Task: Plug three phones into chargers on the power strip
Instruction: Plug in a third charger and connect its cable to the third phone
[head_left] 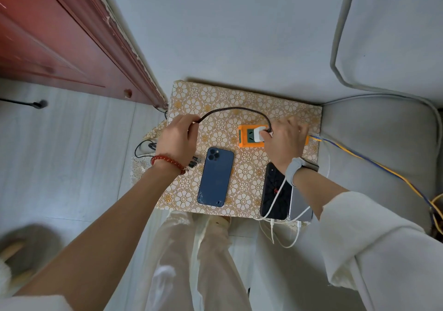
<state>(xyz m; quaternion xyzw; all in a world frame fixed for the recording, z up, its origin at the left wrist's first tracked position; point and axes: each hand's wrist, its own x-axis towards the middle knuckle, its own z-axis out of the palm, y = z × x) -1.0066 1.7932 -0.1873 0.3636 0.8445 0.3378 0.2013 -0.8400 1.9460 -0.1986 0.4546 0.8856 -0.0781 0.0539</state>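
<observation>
An orange power strip (244, 136) lies at the back of a small table covered in a floral cloth (215, 100). My right hand (284, 140) pinches a white charger (259, 133) that sits in the strip. A dark braided cable (235, 110) arcs from that charger to my left hand (177, 140), which grips its other end. A blue phone (215, 177) lies face down in the middle, with no cable in it. At the right, a black phone (273, 191) and a silver phone (299, 205) lie side by side with white cables (285, 239) at their near ends.
A grey sofa (383, 143) borders the table on the right. Blue and yellow wires (374, 164) trail from the strip across it. A red wooden door (60, 47) stands at the left. Black cable plugs (195, 161) lie by my left wrist.
</observation>
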